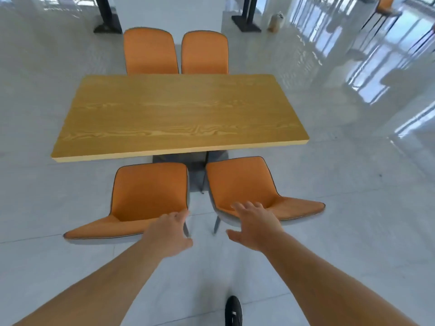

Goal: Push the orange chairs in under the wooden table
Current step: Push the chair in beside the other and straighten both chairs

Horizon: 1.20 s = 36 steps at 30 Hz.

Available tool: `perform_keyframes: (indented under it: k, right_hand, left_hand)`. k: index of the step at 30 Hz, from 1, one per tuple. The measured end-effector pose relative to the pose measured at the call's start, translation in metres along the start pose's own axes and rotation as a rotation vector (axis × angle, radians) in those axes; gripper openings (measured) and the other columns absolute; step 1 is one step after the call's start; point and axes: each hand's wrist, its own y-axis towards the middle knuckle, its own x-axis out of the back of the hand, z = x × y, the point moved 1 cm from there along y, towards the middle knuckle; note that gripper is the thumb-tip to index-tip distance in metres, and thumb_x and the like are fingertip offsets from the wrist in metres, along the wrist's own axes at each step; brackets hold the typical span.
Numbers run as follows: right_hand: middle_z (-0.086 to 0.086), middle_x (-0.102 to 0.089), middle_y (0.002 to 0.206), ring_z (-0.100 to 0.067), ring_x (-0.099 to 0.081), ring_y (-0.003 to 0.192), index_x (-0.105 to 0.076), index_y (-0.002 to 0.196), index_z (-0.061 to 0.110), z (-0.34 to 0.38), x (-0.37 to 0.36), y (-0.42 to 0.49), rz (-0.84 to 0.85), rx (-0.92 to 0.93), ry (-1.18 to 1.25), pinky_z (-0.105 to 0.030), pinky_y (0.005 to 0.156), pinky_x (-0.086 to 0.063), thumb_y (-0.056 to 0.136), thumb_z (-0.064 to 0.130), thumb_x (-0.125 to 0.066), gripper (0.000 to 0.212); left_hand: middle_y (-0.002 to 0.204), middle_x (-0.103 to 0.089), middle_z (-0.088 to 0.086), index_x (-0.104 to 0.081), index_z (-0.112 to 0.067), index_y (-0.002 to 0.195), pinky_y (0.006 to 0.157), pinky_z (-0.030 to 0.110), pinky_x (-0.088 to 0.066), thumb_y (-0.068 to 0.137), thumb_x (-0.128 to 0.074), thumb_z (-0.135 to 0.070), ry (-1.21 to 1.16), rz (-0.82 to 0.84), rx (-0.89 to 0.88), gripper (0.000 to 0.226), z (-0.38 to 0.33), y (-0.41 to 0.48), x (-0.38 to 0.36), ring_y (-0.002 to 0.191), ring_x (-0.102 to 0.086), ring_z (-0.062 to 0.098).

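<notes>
The wooden table (179, 114) stands in the middle of the view. Two orange chairs on its far side, one on the left (150, 51) and one on the right (204, 54), have their seats tucked under the top. On my side, the near left chair (148, 191) and the near right chair (244, 182) stand with their seats out in the open, front edges close to the table edge. My left hand (168, 231) curls over the right end of the near left chair's backrest. My right hand (253, 222), fingers spread, is over the left end of the near right chair's backrest.
Black pedestal bases (107, 22) (246, 22) of other tables stand at the back, with a small pale object (277, 21) on the floor beside them. Another orange chair (386, 8) is at the far right. My black shoe (233, 311) is on the glossy white floor.
</notes>
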Motion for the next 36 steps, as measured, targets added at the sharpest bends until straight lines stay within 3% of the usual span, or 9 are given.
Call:
perform_keyframes:
  k: [4,7,10,14,18,23,26,29,36]
  right_hand:
    - [0.001,-0.060,0.127,-0.027,-0.057,0.114,-0.038,0.150,0.032,-0.020,-0.029,0.036,0.021,0.051,-0.020,-0.043,0.087,-0.053,0.091,0.070,-0.058,0.073]
    - [-0.001,-0.058,0.125,-0.030,-0.056,0.112,-0.038,0.148,0.031,-0.038,-0.052,0.066,0.123,-0.002,-0.031,-0.043,0.083,-0.051,0.092,0.059,-0.065,0.068]
    - [0.002,-0.055,0.099,-0.029,-0.054,0.094,-0.049,0.132,0.028,-0.052,-0.075,0.078,0.227,-0.102,-0.070,-0.042,0.075,-0.045,0.090,0.036,-0.064,0.045]
    - [0.008,-0.049,0.074,-0.020,-0.049,0.067,-0.056,0.103,0.029,-0.063,-0.094,0.079,0.118,-0.061,-0.222,-0.034,0.059,-0.034,0.085,0.011,-0.059,0.026]
    - [0.009,-0.050,0.070,-0.017,-0.048,0.063,-0.048,0.089,0.032,-0.063,-0.093,0.084,0.101,-0.041,-0.203,-0.030,0.053,-0.031,0.089,0.010,-0.059,0.024]
    - [0.009,-0.050,0.071,-0.019,-0.053,0.071,-0.062,0.099,0.027,-0.036,-0.092,0.089,0.106,0.015,-0.151,-0.030,0.057,-0.039,0.095,0.014,-0.060,0.014]
    - [0.003,-0.062,0.085,-0.025,-0.061,0.081,-0.065,0.107,0.022,-0.002,-0.092,0.092,0.158,0.069,-0.124,-0.034,0.062,-0.042,0.096,0.011,-0.059,0.017]
    - [0.001,-0.053,0.082,-0.026,-0.052,0.077,-0.065,0.107,0.018,0.026,-0.097,0.088,0.196,0.136,-0.102,-0.033,0.063,-0.039,0.097,0.008,-0.056,0.016]
    - [-0.002,-0.058,0.084,-0.025,-0.056,0.076,-0.061,0.101,0.015,0.047,-0.106,0.077,0.274,0.273,-0.150,-0.036,0.063,-0.048,0.097,0.004,-0.056,0.012]
  left_hand:
    - [0.140,-0.062,-0.004,-0.032,-0.035,0.161,0.088,0.038,-0.056,0.090,-0.065,-0.063,0.054,-0.039,0.050,0.083,0.008,0.022,-0.023,0.118,-0.060,0.025]
    - [0.133,-0.065,-0.003,-0.044,-0.033,0.153,0.087,0.038,-0.055,0.089,-0.068,-0.060,0.128,-0.032,0.165,0.073,0.029,0.031,-0.037,0.115,-0.062,0.025]
    - [0.115,-0.069,-0.003,-0.056,-0.032,0.139,0.075,0.038,-0.054,0.091,-0.067,-0.039,0.148,-0.068,0.251,0.049,0.052,0.038,-0.048,0.100,-0.064,0.025]
    - [0.088,-0.064,-0.005,-0.061,-0.033,0.128,0.058,0.035,-0.051,0.091,-0.060,-0.023,0.197,-0.058,0.261,0.038,0.061,0.053,-0.052,0.077,-0.061,0.022]
    - [0.088,-0.066,-0.005,-0.064,-0.036,0.128,0.060,0.036,-0.055,0.093,-0.059,-0.025,0.221,-0.066,0.209,0.036,0.062,0.056,-0.049,0.076,-0.063,0.023]
    - [0.086,-0.067,-0.006,-0.071,-0.034,0.116,0.055,0.033,-0.041,0.093,-0.061,-0.027,0.237,-0.154,0.130,0.026,0.060,0.049,-0.050,0.069,-0.054,0.019]
    - [0.086,-0.068,-0.006,-0.072,-0.032,0.116,0.053,0.031,-0.037,0.094,-0.062,-0.026,0.232,-0.185,0.097,0.025,0.063,0.047,-0.052,0.067,-0.052,0.018]
    - [0.087,-0.068,-0.007,-0.072,-0.030,0.114,0.052,0.028,-0.032,0.095,-0.062,-0.026,0.222,-0.206,0.083,0.022,0.064,0.045,-0.052,0.067,-0.051,0.017]
    - [0.084,-0.067,-0.008,-0.069,-0.029,0.105,0.055,0.027,-0.037,0.097,-0.061,-0.025,0.196,-0.193,0.051,0.012,0.067,0.044,-0.055,0.068,-0.057,0.015]
